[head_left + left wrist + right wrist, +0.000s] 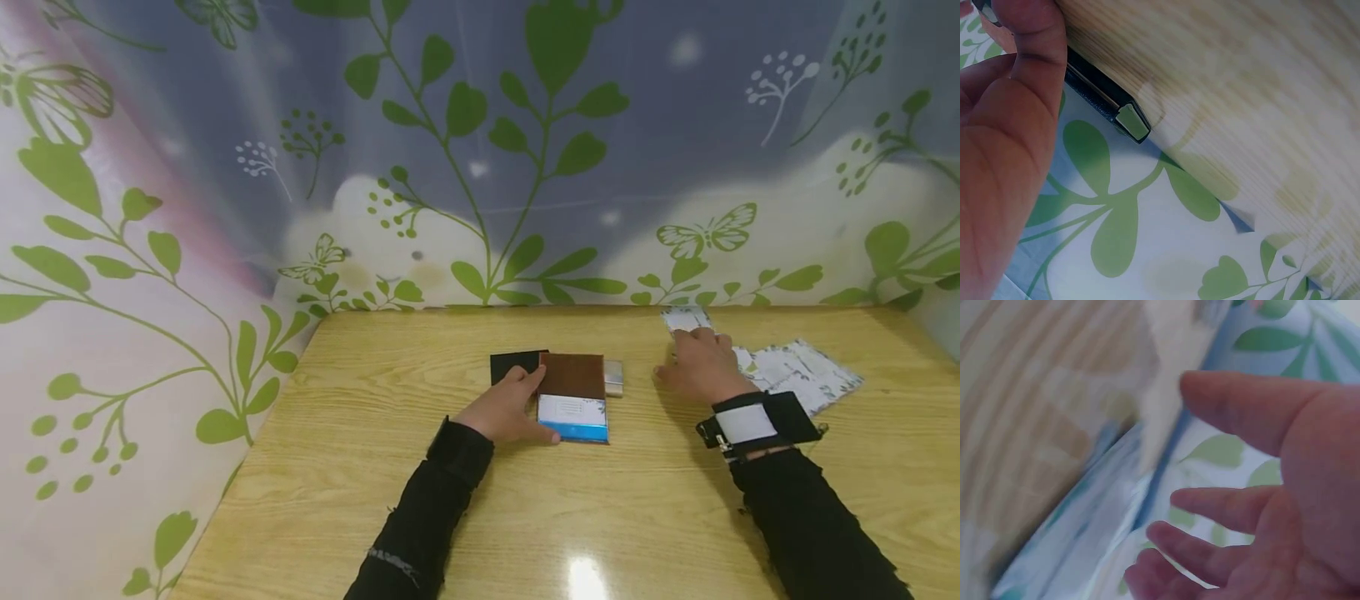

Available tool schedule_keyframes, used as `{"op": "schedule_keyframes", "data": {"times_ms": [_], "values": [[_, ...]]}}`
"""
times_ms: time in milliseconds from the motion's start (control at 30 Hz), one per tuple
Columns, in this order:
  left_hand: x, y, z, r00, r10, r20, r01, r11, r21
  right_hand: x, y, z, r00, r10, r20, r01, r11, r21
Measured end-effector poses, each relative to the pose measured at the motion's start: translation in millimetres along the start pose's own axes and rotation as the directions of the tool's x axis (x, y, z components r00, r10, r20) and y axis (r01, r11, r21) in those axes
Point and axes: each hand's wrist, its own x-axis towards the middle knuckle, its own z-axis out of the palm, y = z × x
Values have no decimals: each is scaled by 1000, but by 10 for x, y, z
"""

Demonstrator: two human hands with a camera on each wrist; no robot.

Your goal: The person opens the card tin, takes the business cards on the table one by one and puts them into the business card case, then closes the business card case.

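My left hand (pixel 506 408) is at the left side of a flat brown rectangular case (pixel 572 375), with a white leaf-printed label and a shiny blue band along its near end. The thumb lies at the near edge and a finger at the left edge. Behind the hand shows a flat black piece (pixel 513 364); a small silvery piece (pixel 613 377) sticks out on the right. In the left wrist view, a black item (pixel 1107 97) with a pale end shows beyond the curved fingers. My right hand (pixel 705 367), its fingers spread, is over leaf-printed paper (pixel 686 318).
More leaf-printed paper pieces (pixel 806 375) lie overlapping to the right of my right hand. The wood-grain tabletop (pixel 337 467) ends at the back against a leaf-patterned curtain (pixel 420 225), which also runs along the left side.
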Motion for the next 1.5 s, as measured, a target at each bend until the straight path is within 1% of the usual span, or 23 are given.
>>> {"op": "schedule_keyframes", "data": {"times_ms": [67,133,200,333,467,567,633,700,733,800,867,900,967,1033,1100,1133,1267,1300,1367,1467,1500], "values": [[-7,4,-8,1000,0,0,0,1000,-4,-2,90,-5,999,33,4,-33,999,-18],[-11,9,-13,1000,-2,3,2,1000,-10,-3,145,-9,1000,28,-4,-28,999,-30],[-14,13,-16,1000,-4,3,4,1000,-17,-3,164,-12,1000,10,-22,-10,1000,-21],[-18,20,-18,1000,-6,4,6,1000,-18,-9,156,-14,999,-15,-37,15,1000,13],[-21,23,-19,1000,-8,8,8,1000,-11,-27,117,-31,1000,-22,3,22,999,38],[-21,23,-19,1000,-8,6,8,1000,-8,-49,60,-51,999,-47,12,47,999,21],[-20,20,-17,1000,-6,2,6,1000,-9,-72,21,-63,998,-55,-11,55,998,-1],[-18,20,-13,1000,-5,3,5,1000,-10,-93,-24,-74,997,-34,-69,33,999,-17],[-16,18,-9,1000,-5,2,5,1000,-9,-106,-42,-81,994,-18,-110,15,1000,-23],[-14,16,-5,1000,-5,2,5,1000,-6,-128,-64,-99,981,37,-191,-42,999,-21],[-11,13,-2,1000,-6,4,6,1000,-5,-148,-73,-123,961,89,-263,-93,996,1],[-8,10,-1,1000,-6,2,6,1000,-3,-156,-71,-135,947,104,-302,-106,994,10],[-3,5,-3,1000,-6,-1,6,1000,-3,-167,-63,-157,925,117,-362,-120,993,16],[3,-1,-4,1000,-7,-1,7,1000,-3,-176,-54,-177,901,107,-420,-114,993,10],[7,-5,-4,1000,-7,-2,7,1000,0,-178,-46,-188,881,101,-462,-109,994,9],[7,-7,-3,1000,-7,-3,7,1000,3,-179,-42,-192,878,107,-466,-111,994,19],[8,-13,0,1000,-6,0,6,1000,0,-172,-18,-202,885,151,-441,-124,988,89],[7,-14,0,1000,-7,1,7,1000,-1,-169,-14,-204,884,157,-441,-124,987,103],[5,-15,1,1000,-6,1,6,1000,-2,-168,-11,-218,877,160,-453,-113,985,128],[3,-12,-1,1000,-4,0,4,1000,-1,-175,-32,-255,861,155,-484,-97,985,143],[2,-10,-2,1000,-2,-1,2,1000,0,-178,-43,-268,860,152,-488,-91,985,146]]}}
